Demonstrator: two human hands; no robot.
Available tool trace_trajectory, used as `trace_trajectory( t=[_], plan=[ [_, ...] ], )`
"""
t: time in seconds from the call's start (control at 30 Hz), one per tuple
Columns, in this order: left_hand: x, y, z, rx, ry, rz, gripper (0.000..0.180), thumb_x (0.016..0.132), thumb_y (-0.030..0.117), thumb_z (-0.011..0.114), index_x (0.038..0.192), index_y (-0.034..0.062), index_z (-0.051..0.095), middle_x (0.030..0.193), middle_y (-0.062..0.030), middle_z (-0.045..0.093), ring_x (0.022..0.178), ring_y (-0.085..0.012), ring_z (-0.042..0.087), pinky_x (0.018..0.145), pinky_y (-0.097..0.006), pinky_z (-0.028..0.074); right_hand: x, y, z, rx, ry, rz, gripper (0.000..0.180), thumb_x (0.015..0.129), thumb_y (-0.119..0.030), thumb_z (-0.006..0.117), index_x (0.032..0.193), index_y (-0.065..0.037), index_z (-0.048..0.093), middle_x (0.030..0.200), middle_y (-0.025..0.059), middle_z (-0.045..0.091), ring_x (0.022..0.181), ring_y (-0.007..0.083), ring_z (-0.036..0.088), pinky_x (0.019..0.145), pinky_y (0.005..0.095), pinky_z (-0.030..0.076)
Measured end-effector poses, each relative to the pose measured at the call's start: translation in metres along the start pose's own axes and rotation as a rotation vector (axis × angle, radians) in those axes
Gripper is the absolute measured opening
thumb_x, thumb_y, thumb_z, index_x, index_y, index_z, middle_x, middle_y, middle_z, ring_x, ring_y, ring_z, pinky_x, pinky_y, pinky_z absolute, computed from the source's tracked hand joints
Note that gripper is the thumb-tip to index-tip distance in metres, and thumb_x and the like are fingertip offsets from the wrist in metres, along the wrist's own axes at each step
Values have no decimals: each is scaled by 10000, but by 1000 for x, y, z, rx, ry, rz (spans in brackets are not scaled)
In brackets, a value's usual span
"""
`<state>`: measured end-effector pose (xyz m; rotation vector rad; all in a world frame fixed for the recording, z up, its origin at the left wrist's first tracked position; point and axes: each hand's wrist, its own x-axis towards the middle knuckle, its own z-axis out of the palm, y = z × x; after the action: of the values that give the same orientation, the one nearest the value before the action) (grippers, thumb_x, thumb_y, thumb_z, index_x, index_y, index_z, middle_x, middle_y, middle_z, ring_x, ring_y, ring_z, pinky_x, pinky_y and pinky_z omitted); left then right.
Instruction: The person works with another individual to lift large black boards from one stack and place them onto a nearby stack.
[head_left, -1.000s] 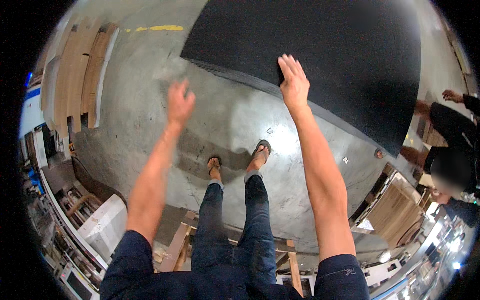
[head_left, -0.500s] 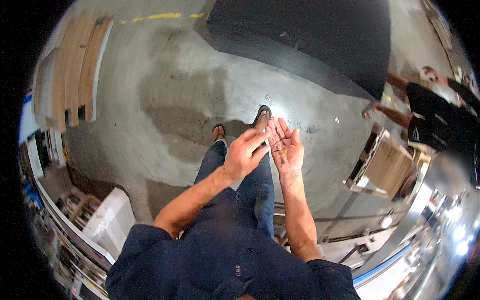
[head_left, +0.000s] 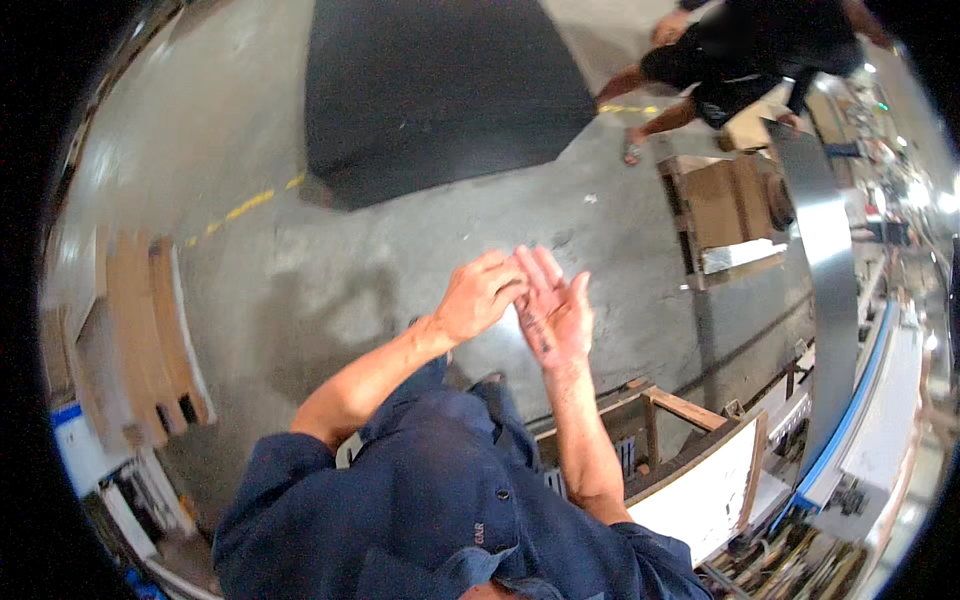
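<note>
Have left hand (head_left: 478,298) at centre, back facing up, fingers bent inward, tips up against the fingers of right hand (head_left: 555,310). Looks like light contact there. Can't tell about anything pinched between the tips, partly hidden at this angle. Have right hand just to the right, palm up, unclenched, fingers extended, thumb out to the right. See dark smudges (head_left: 540,335) across the lower palm toward the wrist.

Find large black slab (head_left: 440,100) on the far side of both hands, well apart from them, flat top up, sitting on grey floor (head_left: 400,225). See broken yellow line (head_left: 250,207) on the floor left of it, with another bit past its right corner.

See co-worker (head_left: 800,40) in black clothing at far right, just beside the slab's right end. Below that, on the right, see pallet (head_left: 680,215) with brown board load (head_left: 720,210), then long grey panel (head_left: 825,240) running far to near.

Near right: wooden frame (head_left: 690,408) with white panel (head_left: 700,490). Left: brown boards (head_left: 140,330) side by side, with blue-and-white unit (head_left: 85,440) nearer. Wearing dark blue shirt (head_left: 430,480), forearms bare.
</note>
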<state>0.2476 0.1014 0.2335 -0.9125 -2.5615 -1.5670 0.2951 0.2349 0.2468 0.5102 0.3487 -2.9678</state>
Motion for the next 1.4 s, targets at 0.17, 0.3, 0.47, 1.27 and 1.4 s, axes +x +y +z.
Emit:
trace_trajectory(
  t=[0.17, 0.3, 0.47, 1.27, 1.4],
  plan=[
    [-21, 51, 52, -87, -192, 62, 161, 708, 123, 588, 861, 92, 626, 802, -82, 571, 755, -249, 562, 632, -333, 460, -55, -28, -59, -117, -6, -40, 614, 869, -485, 321, 1269, -20, 295, 1298, 138, 357, 1091, 220, 452, 859, 294, 408],
    [-50, 78, 100, -32, -409, 199, 149, 727, 158, 573, 849, 91, 627, 833, -77, 583, 768, -239, 561, 664, -341, 458, -120, -48, -120, -118, -4, 2, 650, 856, -515, 339, 1297, -44, 263, 1322, 107, 333, 1103, 200, 441, 868, 269, 387],
    [-70, 73, 172, 33, -453, 273, 159, 752, 203, 536, 805, 76, 615, 793, -90, 593, 767, -261, 557, 687, -358, 444, -169, -79, -220, -1250, 554, -319, 471, 841, -363, 484, 1157, -14, 487, 1161, 147, 508, 1073, 243, 478, 928, 307, 335],
    [28, 12, 324, 651, -1524, 225, 597, 689, 468, 598, 1105, 43, 539, 1117, -158, 528, 1046, -307, 492, 879, -362, 389, -270, -250, -175, -256, 670, -824, 731, 804, -610, 333, 1283, -57, 329, 1366, 143, 234, 1278, 293, 142, 1008, 515, 20],
    [30, -4, 351, 271, -1286, -22, 484, 707, 426, 609, 995, 36, 600, 943, -127, 617, 874, -264, 586, 775, -336, 456, -319, -248, -237, -954, 1407, -934, 465, 856, -334, 491, 1119, 49, 491, 1131, 121, 514, 1051, 184, 459, 898, 270, 340]
  ],
)
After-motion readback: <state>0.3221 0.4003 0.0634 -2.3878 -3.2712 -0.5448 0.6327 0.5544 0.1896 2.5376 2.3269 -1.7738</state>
